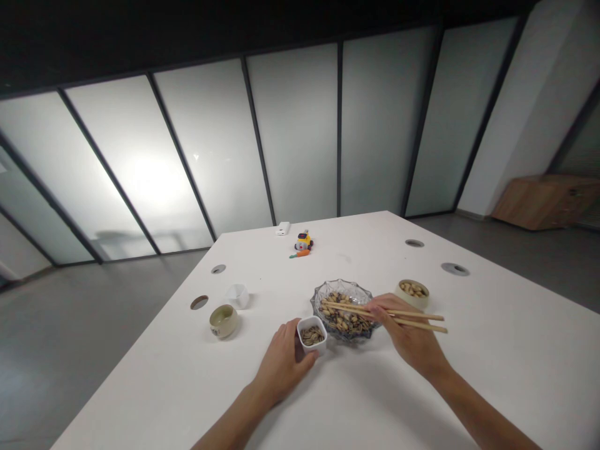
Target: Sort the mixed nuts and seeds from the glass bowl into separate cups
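Note:
My left hand is wrapped around a small square white cup with striped sunflower seeds inside. In my right hand is a pair of wooden chopsticks, their tips over the left part of a clear glass bowl. That scalloped bowl holds a mix of pistachio-like nuts and dark seeds. Whether the tips pinch a piece is too small to tell. Just behind my right hand stands a round cream bowl containing pale nuts.
To the left are a round beige bowl and a white faceted cup. Farther back on the white table lie a yellow toy vehicle, an orange toy carrot and a white box. Round holes pierce the tabletop near both sides.

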